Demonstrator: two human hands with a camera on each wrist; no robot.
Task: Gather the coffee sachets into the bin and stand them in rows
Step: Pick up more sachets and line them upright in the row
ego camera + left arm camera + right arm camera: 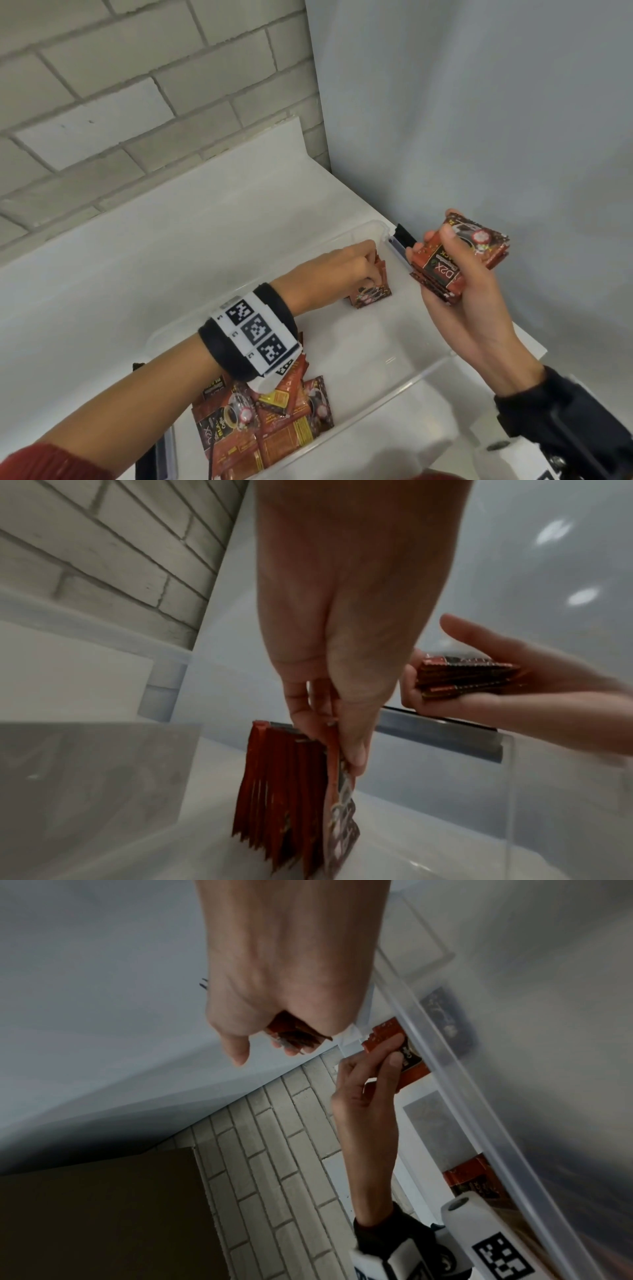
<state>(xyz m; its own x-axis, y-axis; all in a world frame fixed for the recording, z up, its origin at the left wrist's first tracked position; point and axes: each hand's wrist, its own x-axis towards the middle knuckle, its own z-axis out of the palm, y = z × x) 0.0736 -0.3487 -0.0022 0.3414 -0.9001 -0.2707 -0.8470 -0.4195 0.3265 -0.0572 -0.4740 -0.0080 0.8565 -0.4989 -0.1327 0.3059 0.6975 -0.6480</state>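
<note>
Clear plastic bin (442, 363): it is sitting on a white surface in a corner; its smooth floor is giving the standing packets nothing to brace against, so their feet could be sliding out.
Loose heap of red-brown foil coffee sachets (274, 431): these are lying flat and jumbled at the near end of the bin, under the left forearm; the wrist band could be dragging some along as the arm pulls back.
Standing row of red sachets (291, 799): it is standing on edge at the far end of the bin, fanning at the bottom and leaning slightly; whether it touches the far wall I cannot tell. If the support goes too soon, the row is likely to be toppling like dominoes.
Handheld stack of red sachets (455, 255): it is being held above the bin's far right rim; slippery foil could be sliding out and falling outside the bin.
Left hand (346, 270): fingers and thumb are pinching the front sachet of the row, steadying it.
Right hand (459, 294): fingers and thumb are curling around the stack, clamped on it.
</note>
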